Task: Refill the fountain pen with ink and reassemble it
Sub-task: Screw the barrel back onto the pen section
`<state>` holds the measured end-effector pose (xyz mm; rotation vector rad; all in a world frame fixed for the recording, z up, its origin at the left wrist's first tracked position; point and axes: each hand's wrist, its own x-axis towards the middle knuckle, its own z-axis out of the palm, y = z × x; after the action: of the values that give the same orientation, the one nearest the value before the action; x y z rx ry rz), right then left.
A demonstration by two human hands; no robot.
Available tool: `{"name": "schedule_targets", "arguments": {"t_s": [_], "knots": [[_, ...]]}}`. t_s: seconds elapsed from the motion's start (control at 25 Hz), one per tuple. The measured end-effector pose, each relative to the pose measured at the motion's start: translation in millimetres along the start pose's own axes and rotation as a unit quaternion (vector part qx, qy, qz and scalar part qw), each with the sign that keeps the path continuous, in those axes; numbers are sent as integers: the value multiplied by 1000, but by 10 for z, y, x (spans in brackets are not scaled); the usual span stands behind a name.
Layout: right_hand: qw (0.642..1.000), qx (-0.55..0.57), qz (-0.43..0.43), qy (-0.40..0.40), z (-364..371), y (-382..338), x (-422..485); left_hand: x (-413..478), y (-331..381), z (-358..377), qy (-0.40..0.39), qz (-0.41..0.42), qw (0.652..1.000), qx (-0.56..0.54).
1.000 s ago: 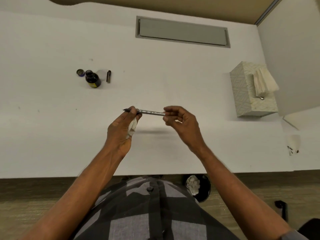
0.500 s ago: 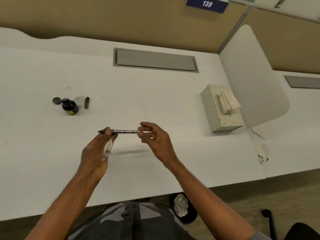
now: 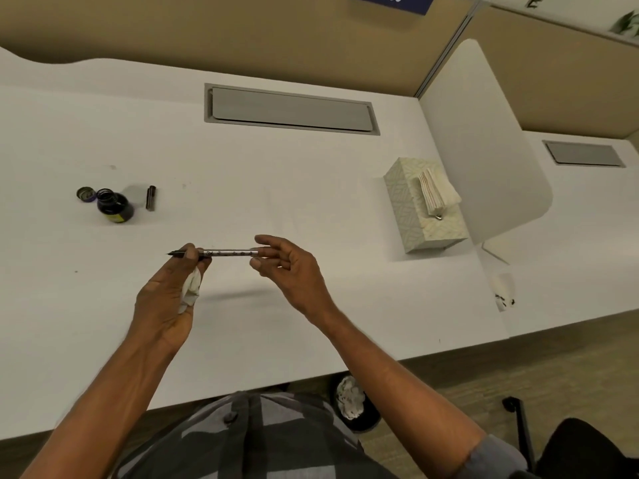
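Pen lying crosswise between fingers: left hand pinching nib end, tissue in palm; right hand pinching barrel end; cap lying beyond left fingers.

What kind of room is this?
Probably an office with shared desks: a long white desk, a white divider panel between seats, a grey cable hatch and a blue numbered sign.

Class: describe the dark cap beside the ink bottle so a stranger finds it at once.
On the left of the white desk stands an open ink bottle. Just right of it lies the cap. Unlike the round lid on the bottle's left, it is a slim dark cylinder.
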<state>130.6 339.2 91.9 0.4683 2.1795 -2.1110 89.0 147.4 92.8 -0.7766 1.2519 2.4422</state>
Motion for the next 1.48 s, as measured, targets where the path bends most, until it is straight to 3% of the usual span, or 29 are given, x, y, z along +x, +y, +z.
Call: {"name": "schedule_targets", "arguments": {"t_s": [0.76, 1.0, 1.2, 1.48], "knots": [[999, -27, 10, 26, -5, -45, 44, 73, -22, 18, -21, -16, 999, -23], [1000, -3, -21, 3, -16, -34, 88, 56, 3, 85, -18, -23, 999, -24], [999, -15, 27, 16, -27, -60, 155, 48, 14, 154, -16, -29, 999, -29], [1000, 16, 12, -16, -24, -96, 193, 75, 17, 122, -6, -41, 998, -39]]}}
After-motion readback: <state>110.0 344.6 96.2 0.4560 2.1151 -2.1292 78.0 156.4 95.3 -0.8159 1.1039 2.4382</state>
